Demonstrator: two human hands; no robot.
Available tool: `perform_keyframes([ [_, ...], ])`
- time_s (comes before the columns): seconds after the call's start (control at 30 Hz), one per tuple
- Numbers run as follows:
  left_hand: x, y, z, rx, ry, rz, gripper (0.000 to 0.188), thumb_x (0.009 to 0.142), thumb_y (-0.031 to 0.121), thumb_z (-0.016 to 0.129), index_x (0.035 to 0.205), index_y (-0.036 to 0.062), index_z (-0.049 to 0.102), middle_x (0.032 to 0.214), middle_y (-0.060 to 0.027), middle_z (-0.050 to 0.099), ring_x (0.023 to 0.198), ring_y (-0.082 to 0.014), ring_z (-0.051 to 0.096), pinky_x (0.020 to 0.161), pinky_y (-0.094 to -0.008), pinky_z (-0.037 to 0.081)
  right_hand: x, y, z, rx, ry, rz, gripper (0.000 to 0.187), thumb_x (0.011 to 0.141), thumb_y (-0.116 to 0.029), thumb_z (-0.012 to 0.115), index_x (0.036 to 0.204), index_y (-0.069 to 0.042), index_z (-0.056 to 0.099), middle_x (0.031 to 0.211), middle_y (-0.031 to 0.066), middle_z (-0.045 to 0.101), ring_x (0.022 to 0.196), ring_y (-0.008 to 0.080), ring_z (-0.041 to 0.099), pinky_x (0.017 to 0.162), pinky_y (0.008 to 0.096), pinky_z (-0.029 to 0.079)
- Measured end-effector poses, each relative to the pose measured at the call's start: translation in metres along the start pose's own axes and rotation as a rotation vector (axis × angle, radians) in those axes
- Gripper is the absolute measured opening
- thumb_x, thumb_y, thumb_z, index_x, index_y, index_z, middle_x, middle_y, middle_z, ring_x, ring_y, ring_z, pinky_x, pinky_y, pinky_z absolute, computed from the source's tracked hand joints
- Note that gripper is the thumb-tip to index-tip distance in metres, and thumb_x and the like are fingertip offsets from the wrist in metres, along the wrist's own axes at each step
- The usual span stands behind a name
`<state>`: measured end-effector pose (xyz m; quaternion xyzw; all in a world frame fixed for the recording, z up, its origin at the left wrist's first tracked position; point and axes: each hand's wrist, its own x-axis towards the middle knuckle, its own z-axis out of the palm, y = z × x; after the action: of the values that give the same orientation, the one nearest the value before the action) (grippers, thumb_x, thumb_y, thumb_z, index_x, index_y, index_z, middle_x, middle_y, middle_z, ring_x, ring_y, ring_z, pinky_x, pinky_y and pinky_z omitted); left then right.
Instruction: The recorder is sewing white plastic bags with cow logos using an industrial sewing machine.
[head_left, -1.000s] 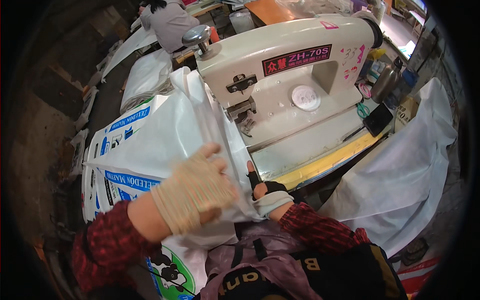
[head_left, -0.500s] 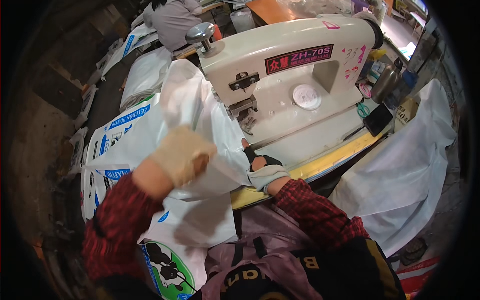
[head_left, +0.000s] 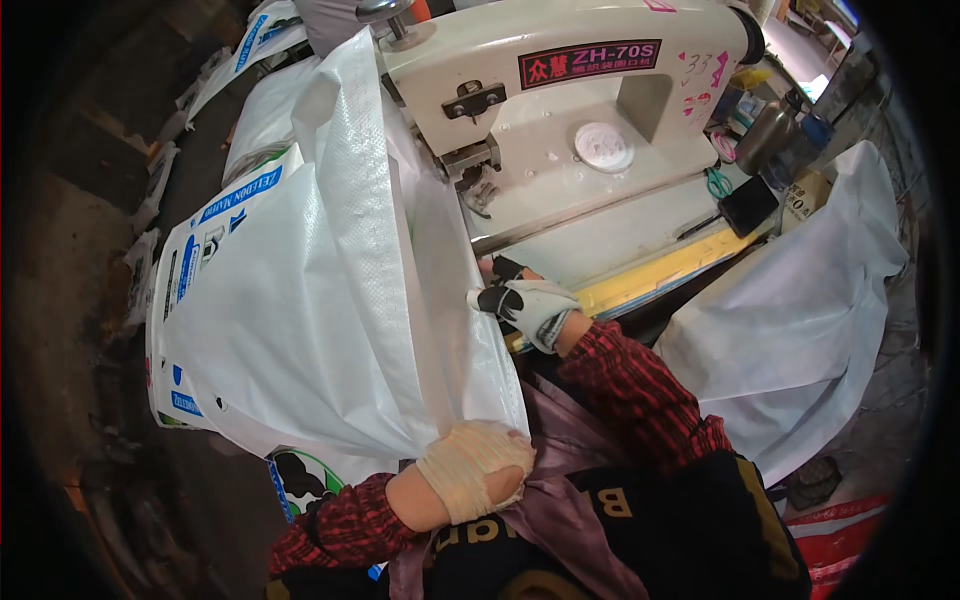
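Observation:
A large white woven plastic sack (head_left: 300, 310) with blue print lies against the left end of a cream sewing machine (head_left: 560, 50). My right hand (head_left: 535, 308), in a white glove with black fingertips, pinches the sack's edge just in front of the sewing head (head_left: 470, 150). Close to my body, my left hand (head_left: 478, 470), in a beige glove, is closed at the sack's near corner; its fingers are mostly hidden. Between the two hands the sack's edge runs fairly straight.
Another white sack (head_left: 790, 310) hangs over the table's right side. Green-handled scissors (head_left: 717, 183), a black object (head_left: 748, 207) and a metal bottle (head_left: 768, 137) lie or stand at the machine's right. A white round disc (head_left: 604, 147) rests on the machine bed. More sacks (head_left: 270, 115) are stacked at the far left.
My left hand has come down and to the right, toward my body, with the sack's edge. The sack now stands up and spreads beside the machine. My right hand stays near the machine's front.

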<state>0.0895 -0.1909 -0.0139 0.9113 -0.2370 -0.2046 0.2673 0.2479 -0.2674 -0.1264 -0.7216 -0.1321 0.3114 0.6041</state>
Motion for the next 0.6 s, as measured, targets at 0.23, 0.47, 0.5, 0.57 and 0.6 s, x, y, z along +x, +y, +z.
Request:
perform_keyframes([
  [0.23, 0.011, 0.005, -0.003, 0.15, -0.083, 0.115, 0.014, 0.064, 0.016, 0.059, 0.062, 0.002, 0.059, 0.066, -0.0166, 0.059, 0.065, -0.0346, 0.058, 0.058, -0.0406, 0.047, -0.018, -0.005, -0.001, -0.402, -0.043, -0.049, 0.037, 0.077, -0.035, 0.056, 0.1, -0.006, 0.056, 0.083, 0.0162, 0.059, 0.077, 0.0308, 0.056, 0.07, 0.0365, 0.045],
  [0.47, 0.045, -0.013, -0.031, 0.161, -0.314, 0.011, 0.013, 0.066, 0.018, 0.062, 0.066, 0.0049, 0.064, 0.071, -0.0152, 0.062, 0.07, -0.0324, 0.061, 0.062, -0.0395, 0.048, 0.008, 0.002, 0.003, -0.609, -0.017, -0.063, 0.04, 0.081, -0.042, 0.046, 0.091, -0.005, 0.059, 0.086, 0.0228, 0.06, 0.084, 0.0433, 0.054, 0.071, 0.0446, 0.044],
  [0.5, 0.052, -0.023, -0.037, 0.215, -0.237, -0.006, 0.012, 0.065, 0.018, 0.061, 0.065, 0.0052, 0.063, 0.069, -0.0146, 0.062, 0.066, -0.0319, 0.061, 0.059, -0.0391, 0.049, 0.016, -0.001, 0.003, -0.56, 0.04, -0.036, 0.042, 0.08, -0.044, 0.047, 0.089, -0.004, 0.058, 0.085, 0.0233, 0.059, 0.084, 0.043, 0.054, 0.07, 0.0446, 0.044],
  [0.57, 0.066, -0.041, -0.054, 0.31, -0.141, -0.055, 0.011, 0.064, 0.017, 0.061, 0.063, 0.0059, 0.062, 0.067, -0.0144, 0.061, 0.063, -0.0316, 0.061, 0.056, -0.0391, 0.049, 0.036, 0.007, 0.003, -0.547, 0.126, 0.063, 0.044, 0.078, -0.046, 0.05, 0.086, -0.004, 0.059, 0.087, 0.0237, 0.059, 0.081, 0.0416, 0.056, 0.069, 0.0443, 0.044],
  [0.6, 0.073, -0.053, -0.063, 0.349, -0.12, -0.089, 0.011, 0.064, 0.018, 0.061, 0.063, 0.0062, 0.062, 0.068, -0.0149, 0.062, 0.063, -0.0317, 0.061, 0.056, -0.0395, 0.049, 0.048, 0.018, 0.001, -0.546, 0.129, 0.048, 0.044, 0.078, -0.046, 0.05, 0.086, -0.004, 0.059, 0.087, 0.0237, 0.059, 0.081, 0.0416, 0.056, 0.069, 0.0443, 0.044],
])
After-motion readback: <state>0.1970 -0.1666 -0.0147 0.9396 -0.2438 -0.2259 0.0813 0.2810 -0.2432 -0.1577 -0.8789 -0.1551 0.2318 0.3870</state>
